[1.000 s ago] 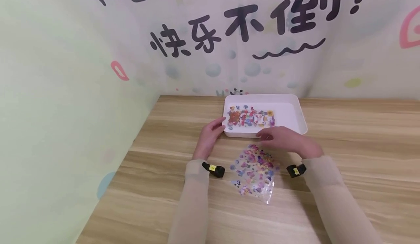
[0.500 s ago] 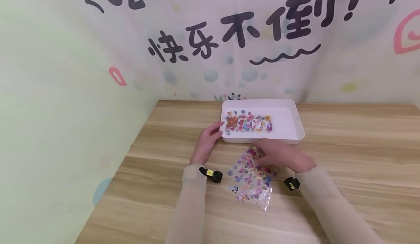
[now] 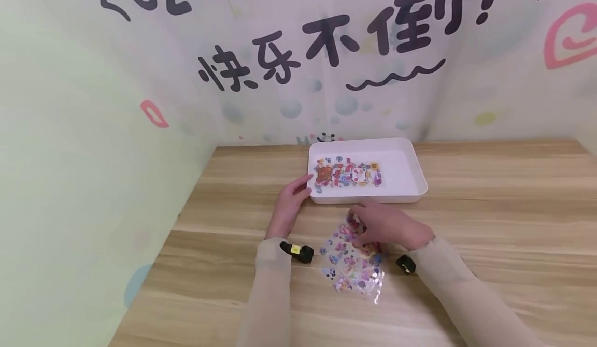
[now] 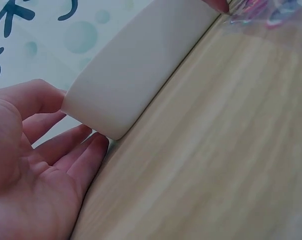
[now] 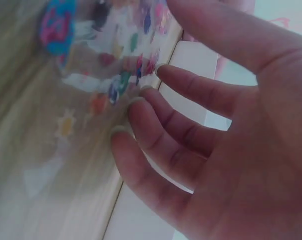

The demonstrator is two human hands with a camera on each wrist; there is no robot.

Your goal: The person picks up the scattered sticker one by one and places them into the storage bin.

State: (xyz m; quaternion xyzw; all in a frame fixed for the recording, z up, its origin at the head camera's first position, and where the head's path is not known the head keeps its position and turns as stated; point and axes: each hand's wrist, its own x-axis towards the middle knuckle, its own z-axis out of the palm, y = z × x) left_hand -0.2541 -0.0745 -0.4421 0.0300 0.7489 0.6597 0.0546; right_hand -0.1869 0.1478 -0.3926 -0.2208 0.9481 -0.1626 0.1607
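A shallow white tray (image 3: 402, 173) lies at the back of the wooden table, with a clear sheet of cartoon stickers (image 3: 347, 175) inside its left part. My left hand (image 3: 286, 207) touches the tray's left end with its fingertips; in the left wrist view the fingers reach around the tray's corner (image 4: 126, 75) without curling tightly. In front of the tray, a second transparent sheet of colourful stickers (image 3: 347, 264) lies on the table. Over its upper part is my right hand (image 3: 389, 225), thumb and fingers apart. The right wrist view shows its fingertips at the sheet (image 5: 101, 60), not pinching it.
The wooden table (image 3: 503, 207) extends to the right of the tray. Behind it hangs a pale printed cloth (image 3: 280, 124) with large dark characters. A pale green wall (image 3: 70, 181) borders the table's left side. Black wrist cameras (image 3: 303, 254) sit on both wrists.
My right hand has moved from the tray's front rim down and left over the loose sticker sheet. My left hand stays at the tray's left end. The head view has shifted slightly.
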